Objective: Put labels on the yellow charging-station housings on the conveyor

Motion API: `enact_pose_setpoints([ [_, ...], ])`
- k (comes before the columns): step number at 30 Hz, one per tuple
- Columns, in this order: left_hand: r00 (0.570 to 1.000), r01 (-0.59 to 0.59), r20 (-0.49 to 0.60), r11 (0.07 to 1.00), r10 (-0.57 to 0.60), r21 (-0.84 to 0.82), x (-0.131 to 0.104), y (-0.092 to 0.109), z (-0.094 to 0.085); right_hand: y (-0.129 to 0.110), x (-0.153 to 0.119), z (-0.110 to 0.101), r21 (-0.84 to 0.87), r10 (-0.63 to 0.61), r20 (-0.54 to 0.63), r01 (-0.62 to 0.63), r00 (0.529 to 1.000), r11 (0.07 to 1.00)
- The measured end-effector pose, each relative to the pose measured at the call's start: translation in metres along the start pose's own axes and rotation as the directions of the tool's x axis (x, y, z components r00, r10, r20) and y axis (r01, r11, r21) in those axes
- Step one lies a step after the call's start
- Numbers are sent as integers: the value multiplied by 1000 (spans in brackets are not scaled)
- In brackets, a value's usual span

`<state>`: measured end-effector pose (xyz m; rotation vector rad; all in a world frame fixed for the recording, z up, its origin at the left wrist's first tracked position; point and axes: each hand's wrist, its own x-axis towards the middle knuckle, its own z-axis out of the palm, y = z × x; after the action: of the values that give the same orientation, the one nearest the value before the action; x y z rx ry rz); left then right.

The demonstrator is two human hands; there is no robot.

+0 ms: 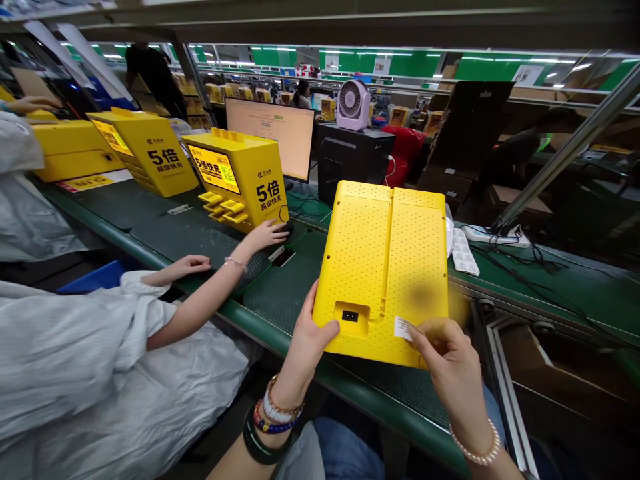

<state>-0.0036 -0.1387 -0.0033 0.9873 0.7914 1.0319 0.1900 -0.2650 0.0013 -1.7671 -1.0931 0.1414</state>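
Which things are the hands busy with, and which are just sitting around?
In use:
left hand gripping the perforated yellow plastic panel
right hand pressing a small white sticker onto it

Lying about:
white label sheet
lilac desk fan
yellow charging box, under a co-worker's hand
computer monitor

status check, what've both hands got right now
Left hand grips yellow perforated panel at its lower left edge. Right hand pinches small white sticker against it. Co-worker's hand on neighbouring yellow unit, apart.
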Motion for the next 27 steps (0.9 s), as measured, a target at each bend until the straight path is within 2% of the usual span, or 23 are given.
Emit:
enact_pose_setpoints([
  [5,1000,5,-4,1000,-5,0,1,1,1,1,1,2,-37,-17,-1,17,1000,999],
  [7,1000,17,3,1000,-17,-11,0,3,2,-3,1,2,-80,-72,-3,72,997,994],
  [9,1000,26,8,1000,-26,-10,-1,6,3,-8,0,-2,-159,-191,23,192,981,968],
  [11,1000,25,8,1000,-25,-1,-3,9,5,-9,2,-12,-331,-336,61,336,940,882],
  [13,1000,19,1,1000,-19,9,-5,10,6,4,8,-28,-561,-405,63,368,912,742],
  [15,1000,21,-2,1000,-21,21,-6,10,5,35,18,-45,-690,-332,20,253,943,678],
  [16,1000,24,-5,999,-24,32,-6,10,5,56,24,-51,-681,-232,4,173,973,712],
  [17,1000,27,-7,999,-27,45,-6,9,4,80,29,-56,-614,-89,22,83,996,785],
  [18,1000,28,-11,998,-27,59,-5,8,3,105,33,-58,-514,84,38,-52,996,856],
  [19,1000,27,-17,997,-26,72,-4,8,2,128,35,-57,-373,273,43,-239,961,897],
  [20,999,26,-26,996,-24,82,-3,7,1,149,36,-54,-214,436,67,-414,897,885],
  [22,999,25,-45,996,-21,86,-2,6,0,181,33,-42,-35,577,196,-583,793,812],
  [24,998,31,-57,997,-26,76,-1,6,-1,199,26,-28,70,594,379,-661,710,747],
  [27,998,42,-52,997,-39,62,-5,8,0,210,18,-14,185,521,620,-755,586,628],
])
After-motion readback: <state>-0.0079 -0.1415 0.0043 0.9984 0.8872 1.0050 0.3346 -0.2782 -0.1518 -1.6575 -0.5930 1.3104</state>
